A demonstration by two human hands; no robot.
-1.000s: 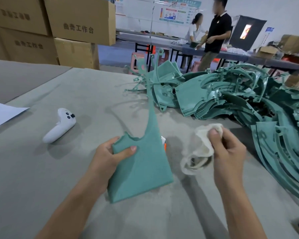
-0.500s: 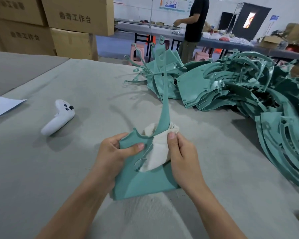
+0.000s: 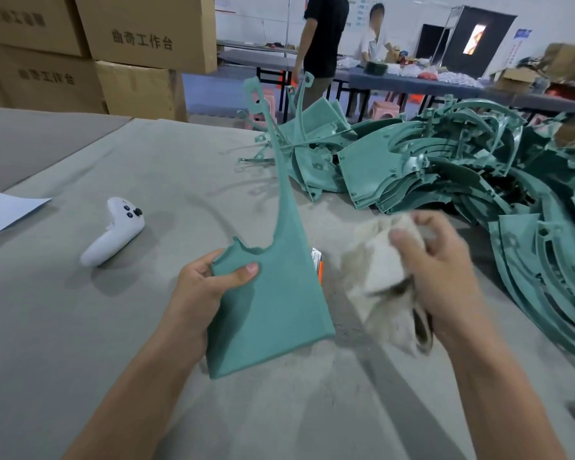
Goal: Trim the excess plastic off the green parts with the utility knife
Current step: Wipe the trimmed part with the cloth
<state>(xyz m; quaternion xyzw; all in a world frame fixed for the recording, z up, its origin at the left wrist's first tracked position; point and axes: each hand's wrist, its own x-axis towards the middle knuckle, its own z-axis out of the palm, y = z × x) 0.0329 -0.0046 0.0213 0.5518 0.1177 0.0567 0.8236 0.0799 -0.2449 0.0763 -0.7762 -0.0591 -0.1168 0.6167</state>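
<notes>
Green part [image 3: 273,293] held upright at centre frame.
My left hand [image 3: 200,287] grips it and my right hand [image 3: 445,277] clutches a blurred white cloth [image 3: 379,270]. The part hides most of an orange-and-white tool [image 3: 317,267]. A controller [image 3: 113,232] lies left, a parts pile [image 3: 445,180] upper right.

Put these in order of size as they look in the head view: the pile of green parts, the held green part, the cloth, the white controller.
1. pile of green parts
2. held green part
3. cloth, blurred and near the camera, so only loosely above the next
4. white controller
</notes>
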